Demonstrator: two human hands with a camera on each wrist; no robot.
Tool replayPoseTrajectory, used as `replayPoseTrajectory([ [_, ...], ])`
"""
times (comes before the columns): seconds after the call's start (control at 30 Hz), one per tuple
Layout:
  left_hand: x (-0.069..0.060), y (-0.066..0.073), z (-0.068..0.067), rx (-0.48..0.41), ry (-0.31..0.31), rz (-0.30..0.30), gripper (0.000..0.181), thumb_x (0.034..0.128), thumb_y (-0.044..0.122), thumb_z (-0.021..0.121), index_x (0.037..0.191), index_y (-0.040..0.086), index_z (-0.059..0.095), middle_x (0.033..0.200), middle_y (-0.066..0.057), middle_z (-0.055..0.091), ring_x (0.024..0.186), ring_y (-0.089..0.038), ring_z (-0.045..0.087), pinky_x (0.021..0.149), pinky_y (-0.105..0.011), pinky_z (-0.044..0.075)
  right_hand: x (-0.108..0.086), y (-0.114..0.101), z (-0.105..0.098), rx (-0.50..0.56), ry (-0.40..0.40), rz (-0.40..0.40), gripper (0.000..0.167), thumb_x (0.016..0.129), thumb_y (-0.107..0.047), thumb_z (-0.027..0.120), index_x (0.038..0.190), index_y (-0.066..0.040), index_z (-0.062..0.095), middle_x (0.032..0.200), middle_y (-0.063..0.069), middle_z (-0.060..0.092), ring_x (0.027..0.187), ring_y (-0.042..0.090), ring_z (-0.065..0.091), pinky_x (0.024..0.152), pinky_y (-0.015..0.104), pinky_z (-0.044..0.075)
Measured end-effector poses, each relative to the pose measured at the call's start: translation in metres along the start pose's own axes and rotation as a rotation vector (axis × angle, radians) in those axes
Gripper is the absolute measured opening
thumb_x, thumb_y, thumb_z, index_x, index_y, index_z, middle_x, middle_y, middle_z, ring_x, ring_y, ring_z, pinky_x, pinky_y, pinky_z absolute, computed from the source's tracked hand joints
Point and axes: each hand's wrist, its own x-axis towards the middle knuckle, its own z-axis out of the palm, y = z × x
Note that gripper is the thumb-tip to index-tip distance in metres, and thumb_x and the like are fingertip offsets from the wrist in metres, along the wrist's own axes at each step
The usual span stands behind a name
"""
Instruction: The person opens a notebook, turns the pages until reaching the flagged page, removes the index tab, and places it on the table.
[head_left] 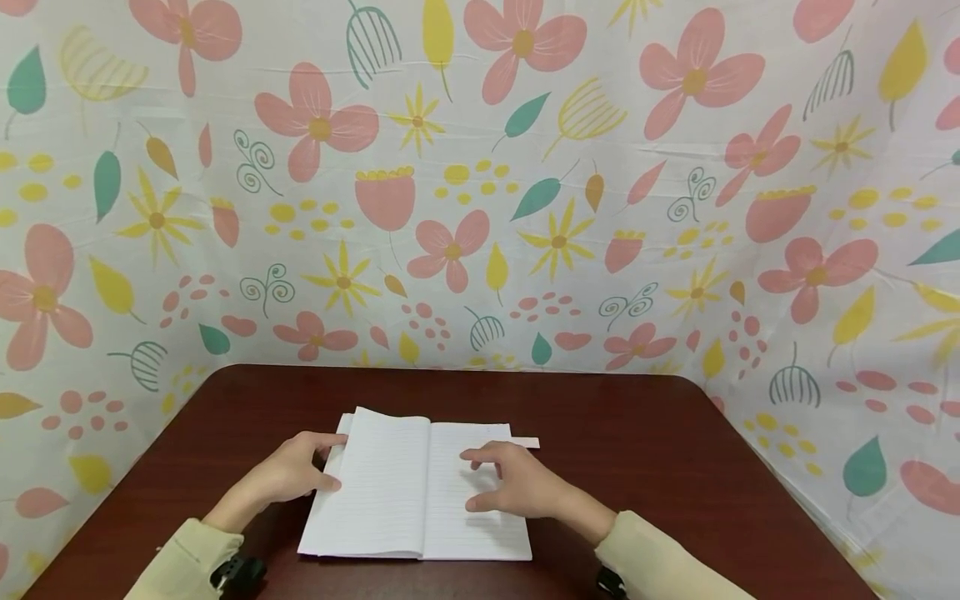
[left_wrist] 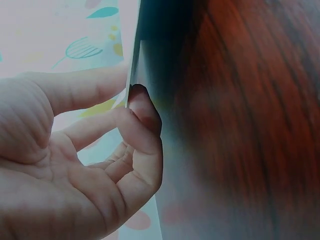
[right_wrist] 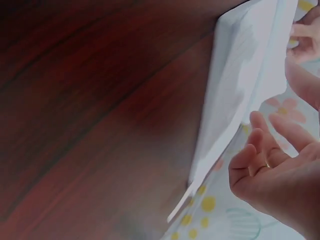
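An open notebook (head_left: 382, 500) with lined white pages lies on the table, its left-hand leaves slightly raised. My left hand (head_left: 288, 471) pinches the notebook's left edge. Thumb and curled fingers meet on either side of that thin edge (left_wrist: 134, 62) in the left wrist view. Above the right page hovers my right hand (head_left: 521, 482), thumb and fingers apart and loosely bent, holding nothing. In the right wrist view this hand (right_wrist: 280, 180) is apart from the notebook (right_wrist: 240, 65). A narrow white strip (head_left: 527, 442) sticks out past the notebook's upper right side.
The dark red-brown wooden table (head_left: 637, 450) has rounded far corners. Behind it and along both sides hangs a white cloth (head_left: 480, 192) printed with flowers and leaves. A black band (head_left: 238, 575) circles the left wrist below a pale sleeve.
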Motion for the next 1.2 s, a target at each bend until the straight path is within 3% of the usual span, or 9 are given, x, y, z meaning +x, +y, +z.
replayPoseTrajectory([
  [0.13, 0.000, 0.001, -0.001, -0.001, -0.005, 0.001, 0.071, 0.0797, -0.003, 0.088, 0.145, -0.006, 0.059, 0.105, -0.012, 0.057, 0.091, -0.026, 0.059, 0.067, -0.041, 0.059, -0.015, 0.010, -0.010, -0.035, -0.006, 0.042, 0.069, 0.084, -0.031, 0.091, 0.142, -0.004, 0.066, 0.119, 0.006, 0.064, 0.102, 0.026, 0.058, 0.085, 0.037, 0.049],
  [0.3, 0.001, 0.003, -0.001, 0.004, -0.003, 0.017, 0.075, 0.0799, -0.003, 0.088, 0.147, -0.007, 0.056, 0.103, -0.012, 0.055, 0.079, -0.023, 0.057, 0.066, -0.040, 0.057, -0.030, 0.022, -0.021, -0.076, -0.018, 0.056, 0.076, 0.083, -0.038, 0.091, 0.145, -0.002, 0.063, 0.128, 0.011, 0.058, 0.112, 0.029, 0.055, 0.090, 0.043, 0.049],
  [0.4, 0.000, 0.003, -0.001, 0.007, 0.006, 0.033, 0.081, 0.0793, -0.004, 0.088, 0.151, -0.007, 0.051, 0.099, -0.011, 0.055, 0.072, -0.023, 0.055, 0.063, -0.040, 0.054, -0.037, 0.029, -0.026, -0.071, -0.019, 0.078, 0.080, 0.083, -0.039, 0.091, 0.147, -0.001, 0.061, 0.127, 0.010, 0.055, 0.113, 0.029, 0.052, 0.088, 0.043, 0.048],
  [0.53, 0.000, 0.003, -0.001, 0.018, 0.006, 0.048, 0.089, 0.0785, -0.004, 0.088, 0.156, -0.004, 0.045, 0.094, -0.010, 0.056, 0.064, -0.022, 0.049, 0.060, -0.038, 0.047, -0.044, 0.035, -0.030, -0.055, -0.021, 0.099, 0.084, 0.084, -0.040, 0.091, 0.149, 0.001, 0.058, 0.115, 0.009, 0.053, 0.101, 0.027, 0.050, 0.079, 0.036, 0.045],
  [0.7, 0.001, 0.001, -0.001, 0.023, -0.001, 0.049, 0.081, 0.0787, -0.005, 0.087, 0.152, -0.001, 0.053, 0.096, -0.011, 0.054, 0.060, -0.020, 0.039, 0.059, -0.035, 0.041, -0.048, 0.041, -0.029, -0.061, -0.031, 0.129, 0.089, 0.082, -0.043, 0.091, 0.151, -0.001, 0.056, 0.112, 0.008, 0.050, 0.098, 0.025, 0.048, 0.077, 0.034, 0.045],
  [0.9, 0.000, 0.001, -0.001, 0.012, -0.012, 0.047, 0.069, 0.0798, -0.006, 0.086, 0.145, 0.000, 0.062, 0.093, -0.011, 0.052, 0.064, -0.021, 0.044, 0.058, -0.034, 0.041, -0.047, 0.041, -0.027, -0.058, -0.053, 0.154, 0.091, 0.080, -0.046, 0.092, 0.152, -0.003, 0.056, 0.113, 0.007, 0.048, 0.101, 0.025, 0.047, 0.079, 0.035, 0.045],
  [1.2, 0.000, -0.001, -0.001, -0.011, -0.014, 0.036, 0.069, 0.0800, -0.006, 0.085, 0.145, 0.000, 0.062, 0.094, -0.011, 0.051, 0.057, -0.019, 0.041, 0.055, -0.034, 0.042, -0.046, 0.040, -0.025, -0.091, -0.051, 0.184, 0.093, 0.077, -0.046, 0.094, 0.151, -0.002, 0.057, 0.120, 0.007, 0.049, 0.105, 0.026, 0.047, 0.082, 0.042, 0.045],
])
